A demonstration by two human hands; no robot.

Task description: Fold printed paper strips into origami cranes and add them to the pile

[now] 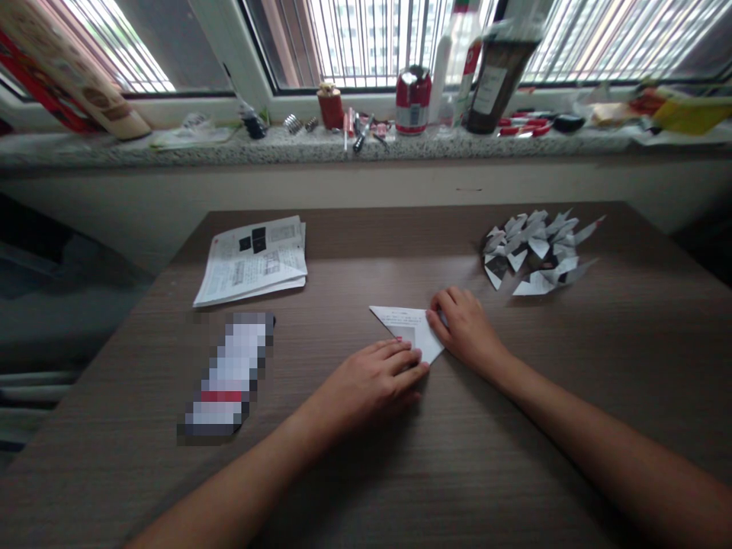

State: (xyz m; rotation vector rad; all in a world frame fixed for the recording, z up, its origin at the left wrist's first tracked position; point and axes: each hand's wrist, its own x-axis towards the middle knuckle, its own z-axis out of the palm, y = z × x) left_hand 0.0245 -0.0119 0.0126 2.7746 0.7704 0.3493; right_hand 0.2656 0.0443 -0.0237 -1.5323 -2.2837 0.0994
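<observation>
A folded piece of printed paper [426,335] lies on the brown table in front of me, creased into a pointed, roughly triangular shape. My left hand [380,374] rests over its lower left edge, fingers stretched out and lying flat on it. At its right edge, my right hand [460,328] has curled fingers closed on the paper, with the thumb side against the sheet. Part of the lower edge is hidden under my left fingers. Beyond my right hand sits a cluster of folded paper pieces [537,248] with pointed tips.
A stack of printed sheets [252,263] lies at the table's back left. Nearer stands a pixelated, phone-shaped object [229,374], lying flat. On the granite windowsill [286,151] are a red can [412,99], a dark tilted cup [500,80], a red jar [330,107] and small tools.
</observation>
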